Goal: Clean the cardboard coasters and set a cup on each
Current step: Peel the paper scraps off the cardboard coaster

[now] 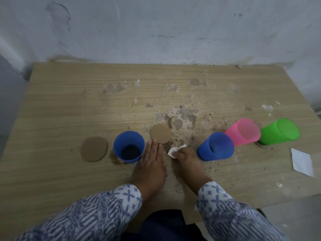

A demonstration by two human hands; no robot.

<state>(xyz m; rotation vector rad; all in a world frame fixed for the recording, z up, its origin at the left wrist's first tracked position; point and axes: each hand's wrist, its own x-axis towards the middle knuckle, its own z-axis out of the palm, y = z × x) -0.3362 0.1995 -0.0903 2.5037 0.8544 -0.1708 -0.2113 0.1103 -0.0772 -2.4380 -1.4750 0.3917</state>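
Table [69, 105]: seen from the head view, a wood-grain top, stained and crumbed in the middle, pushed against a scuffed pale wall [156, 28].
Left hand [150, 164]: lies flat on the table with its fingers straight and pressed together. The tips are at the near edge of the middle coaster [160, 136].
Right hand [187, 160]: its fingers are curled, pinching a small white pad [176, 150]. The pad is down at the tabletop just right of the left fingertips, near the middle coaster but off it.
Left coaster [94, 149]: flat and bare, just left of the left blue cup [128, 146].
Left blue cup: upright, mouth up, between the two coasters and just beside the left hand.
Right blue cup [216, 146], pink cup [243, 131], green cup [279, 133]: in a row to the right, mouths up. I cannot tell whether coasters lie under them.
White paper square [302, 161]: flat near the right edge.
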